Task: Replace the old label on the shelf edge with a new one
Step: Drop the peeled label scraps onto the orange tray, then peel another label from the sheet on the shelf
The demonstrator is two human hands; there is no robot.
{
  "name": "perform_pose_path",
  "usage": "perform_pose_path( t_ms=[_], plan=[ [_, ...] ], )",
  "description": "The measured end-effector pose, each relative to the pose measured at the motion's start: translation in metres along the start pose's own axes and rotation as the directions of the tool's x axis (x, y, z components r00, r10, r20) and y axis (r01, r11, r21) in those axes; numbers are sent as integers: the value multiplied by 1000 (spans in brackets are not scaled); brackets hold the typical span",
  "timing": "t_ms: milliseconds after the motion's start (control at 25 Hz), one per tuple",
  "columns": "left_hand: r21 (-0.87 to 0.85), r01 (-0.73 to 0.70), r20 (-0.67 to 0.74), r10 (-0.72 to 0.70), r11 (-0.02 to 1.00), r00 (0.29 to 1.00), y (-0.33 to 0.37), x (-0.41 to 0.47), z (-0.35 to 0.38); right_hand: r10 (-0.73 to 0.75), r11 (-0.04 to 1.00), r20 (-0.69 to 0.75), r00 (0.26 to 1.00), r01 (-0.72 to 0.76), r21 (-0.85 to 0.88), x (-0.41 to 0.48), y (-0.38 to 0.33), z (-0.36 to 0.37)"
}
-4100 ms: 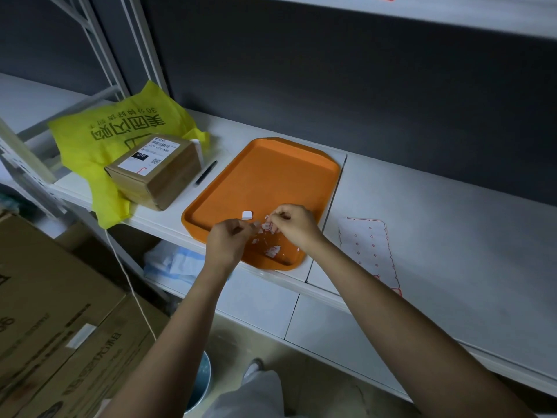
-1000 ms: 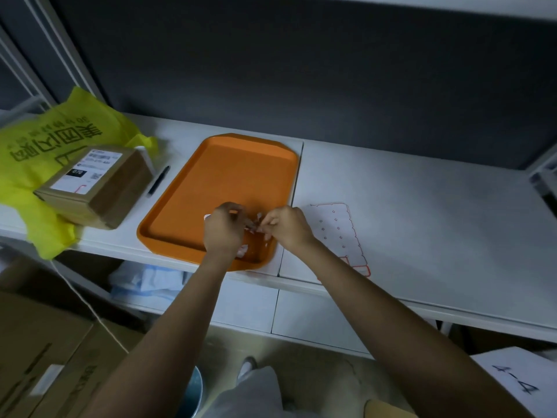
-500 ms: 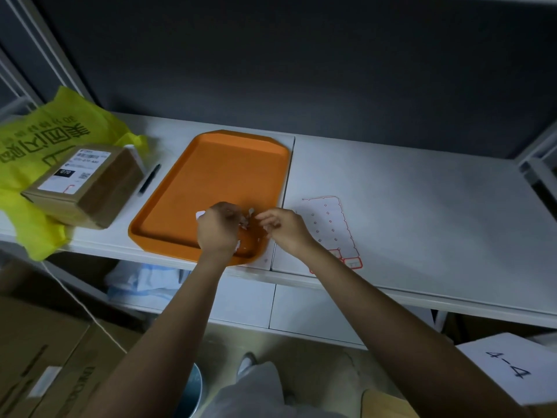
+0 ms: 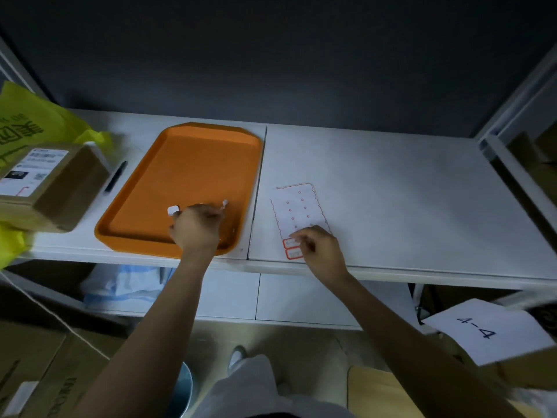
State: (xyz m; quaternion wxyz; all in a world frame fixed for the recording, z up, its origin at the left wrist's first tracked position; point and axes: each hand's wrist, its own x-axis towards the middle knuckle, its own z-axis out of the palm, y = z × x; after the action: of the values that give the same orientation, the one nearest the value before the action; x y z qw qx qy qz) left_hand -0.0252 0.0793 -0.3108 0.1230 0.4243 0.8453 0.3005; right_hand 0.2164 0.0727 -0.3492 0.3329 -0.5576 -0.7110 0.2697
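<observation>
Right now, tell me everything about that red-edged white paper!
It's a thin white paper label sheet with a red outline and tiny red marks, mostly peeled. Two red-bordered labels remain at its near end. It lies flat on the shelf, right of the orange tray; the right hand touches that near end with its fingertips.

A white shelf (image 4: 391, 191) carries an orange tray (image 4: 196, 170) left of its seam and a label sheet (image 4: 297, 203) just right of it. A black pen (image 4: 116, 178) lies beside the tray's left rim, near a cardboard box (image 4: 60, 188) on a yellow bag (image 4: 33, 122).
</observation>
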Motion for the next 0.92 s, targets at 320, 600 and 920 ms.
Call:
perform_pose_path(
  t_ms=[320, 600, 920],
  plan=[
    [124, -520, 88, 512, 845, 854, -16, -33, 21, -78, 992, -3, 997, 77, -100, -22, 6, -6],
    [237, -524, -62, 550, 818, 833, -44, -65, 27, -100, 995, 23, 995, 100, -17, -13, -5, 7],
    [298, -511, -152, 569, 806, 808, -50, -71, 35, -165, 986, 34, 986, 165, 4, -12, -12, 18]
  ],
)
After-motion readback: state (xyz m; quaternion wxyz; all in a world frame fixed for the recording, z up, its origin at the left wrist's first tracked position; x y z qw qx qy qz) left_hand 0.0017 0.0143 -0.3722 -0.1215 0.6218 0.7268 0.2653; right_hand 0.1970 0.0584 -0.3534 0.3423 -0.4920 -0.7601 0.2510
